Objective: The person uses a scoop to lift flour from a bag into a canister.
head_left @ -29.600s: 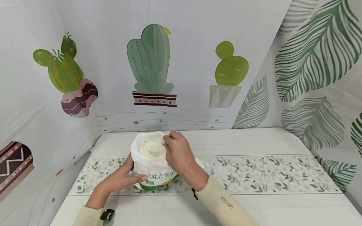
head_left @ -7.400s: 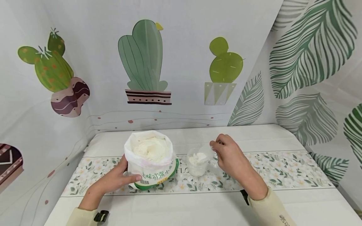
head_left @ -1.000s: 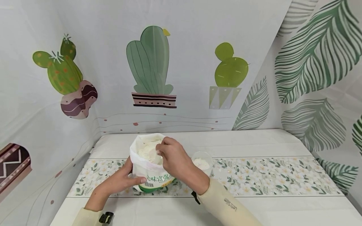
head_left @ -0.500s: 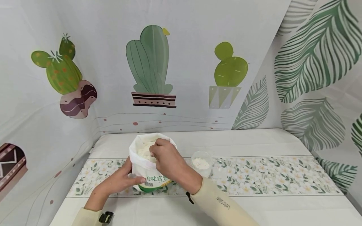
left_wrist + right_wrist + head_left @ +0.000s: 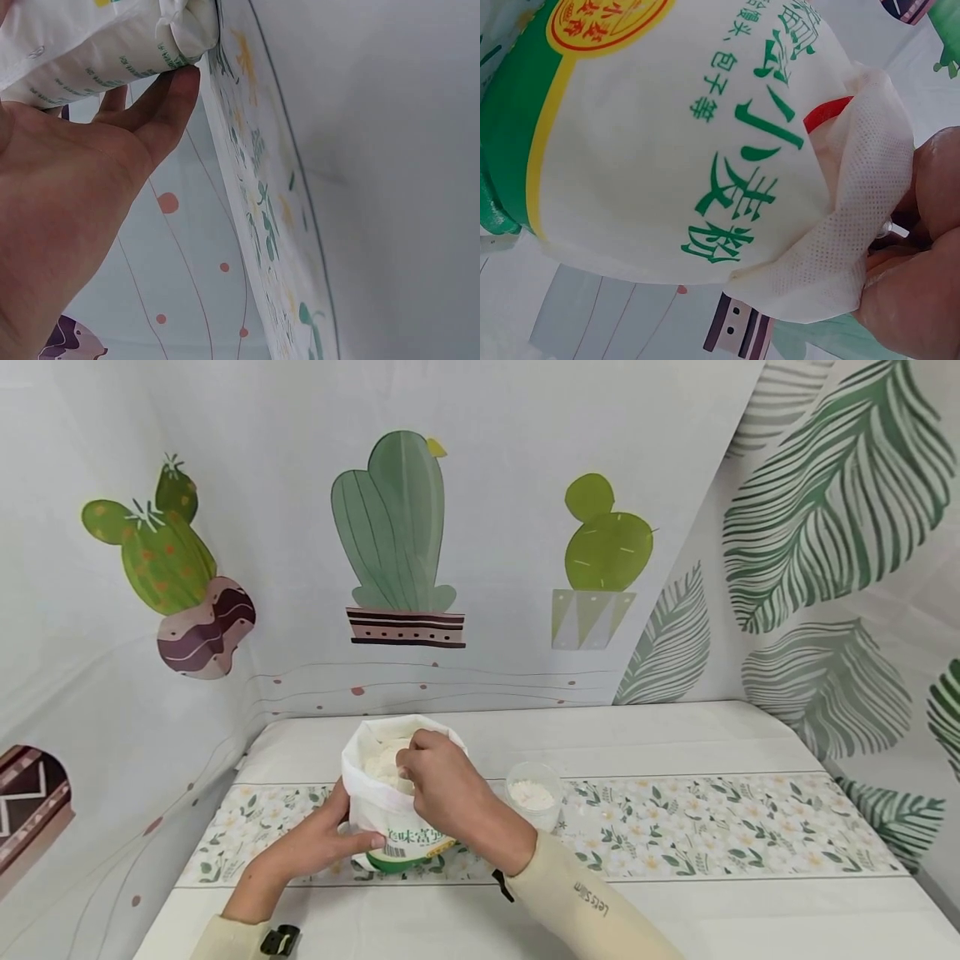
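Both arms wore pale cream long sleeves (image 5: 592, 902) — the right one printed with small dark lettering near the cuff — and a black strap clip (image 5: 272, 940) sat at each wrist.

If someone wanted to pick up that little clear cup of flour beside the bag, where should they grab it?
Probably round its side wall, from the right. The clear cup stands upright and open-topped, the flour bag and the right hand crowd its left, and the table to its right is free.

A white table (image 5: 675, 731) with a floral runner (image 5: 712, 827) carries 1 flour bag (image 5: 397, 835) and 1 clear cup (image 5: 532, 793).
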A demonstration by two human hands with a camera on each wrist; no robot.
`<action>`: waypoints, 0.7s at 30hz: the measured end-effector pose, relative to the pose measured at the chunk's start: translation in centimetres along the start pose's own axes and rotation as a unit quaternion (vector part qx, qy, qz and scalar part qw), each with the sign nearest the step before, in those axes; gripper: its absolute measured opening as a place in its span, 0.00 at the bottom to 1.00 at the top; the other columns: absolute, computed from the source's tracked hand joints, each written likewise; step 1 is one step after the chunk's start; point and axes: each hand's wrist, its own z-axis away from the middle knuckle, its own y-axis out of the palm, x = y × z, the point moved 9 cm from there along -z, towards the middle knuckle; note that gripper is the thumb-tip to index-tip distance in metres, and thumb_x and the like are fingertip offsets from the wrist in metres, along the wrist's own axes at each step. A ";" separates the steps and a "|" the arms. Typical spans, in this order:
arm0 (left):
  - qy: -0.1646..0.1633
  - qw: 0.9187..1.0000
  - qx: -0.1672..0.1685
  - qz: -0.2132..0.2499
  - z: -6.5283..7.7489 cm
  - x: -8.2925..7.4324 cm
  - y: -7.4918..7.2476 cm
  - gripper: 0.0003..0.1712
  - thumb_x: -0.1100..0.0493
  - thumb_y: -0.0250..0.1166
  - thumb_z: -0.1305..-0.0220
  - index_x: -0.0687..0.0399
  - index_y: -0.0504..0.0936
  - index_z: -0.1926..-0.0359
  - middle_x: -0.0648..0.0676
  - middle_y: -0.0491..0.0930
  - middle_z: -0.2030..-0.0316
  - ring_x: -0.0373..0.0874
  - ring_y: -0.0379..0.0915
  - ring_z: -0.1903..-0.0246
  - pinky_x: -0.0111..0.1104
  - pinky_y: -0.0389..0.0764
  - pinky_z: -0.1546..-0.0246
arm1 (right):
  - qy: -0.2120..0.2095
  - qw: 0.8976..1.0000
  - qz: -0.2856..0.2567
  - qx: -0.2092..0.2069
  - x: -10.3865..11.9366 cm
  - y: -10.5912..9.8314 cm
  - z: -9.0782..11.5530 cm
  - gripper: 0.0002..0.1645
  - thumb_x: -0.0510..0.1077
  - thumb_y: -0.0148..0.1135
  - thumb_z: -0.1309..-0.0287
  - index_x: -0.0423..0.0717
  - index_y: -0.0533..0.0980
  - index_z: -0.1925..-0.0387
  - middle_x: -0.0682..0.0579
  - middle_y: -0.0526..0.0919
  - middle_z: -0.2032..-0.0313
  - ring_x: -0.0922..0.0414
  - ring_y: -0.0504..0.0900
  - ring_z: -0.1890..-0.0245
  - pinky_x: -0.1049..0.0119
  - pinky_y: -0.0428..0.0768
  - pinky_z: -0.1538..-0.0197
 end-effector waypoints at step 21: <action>0.008 1.000 -0.005 -0.008 0.0 -0.1 -0.1 0.68 0.52 0.76 0.32 0.26 0.29 0.15 0.55 0.49 0.19 0.49 0.61 0.26 0.29 0.68 0.34 | 0.038 0.993 -0.111 -0.014 -1.7 -1.5 0.7 0.07 0.32 0.66 0.29 0.37 0.88 0.56 0.50 0.79 0.65 0.57 0.78 0.66 0.71 0.79 0.60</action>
